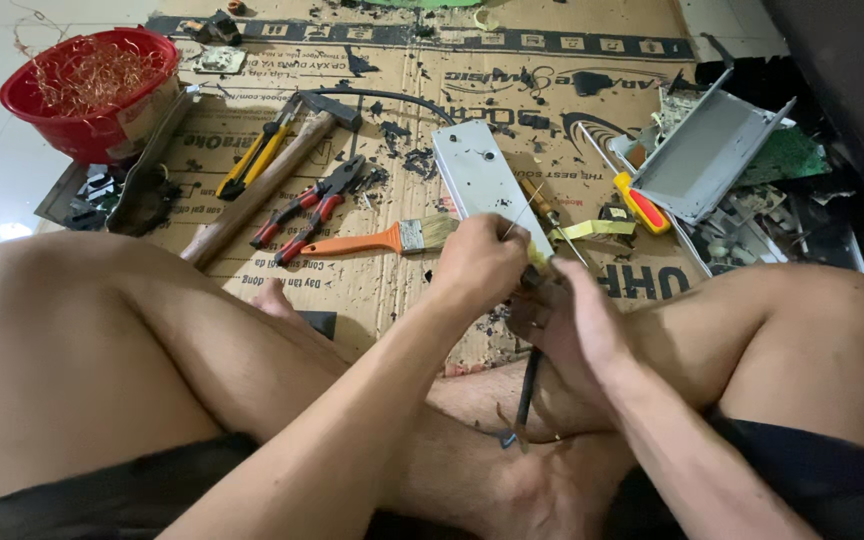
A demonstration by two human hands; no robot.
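Hands are working close together over the lap. Left hand [482, 262] is pinching a thin wire [522, 215]. Right hand [577, 320] is gripping a black cable [527, 385], partly stripped, 1 end dangling.

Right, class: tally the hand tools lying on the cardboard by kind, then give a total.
Hammer: 1
Pliers: 2, yellow-handled and red-handled
Paintbrush: 1
Screwdriver: 2, red and yellow and wooden-handled
Total: 6
Whatever the left hand and right hand grip is not counted.
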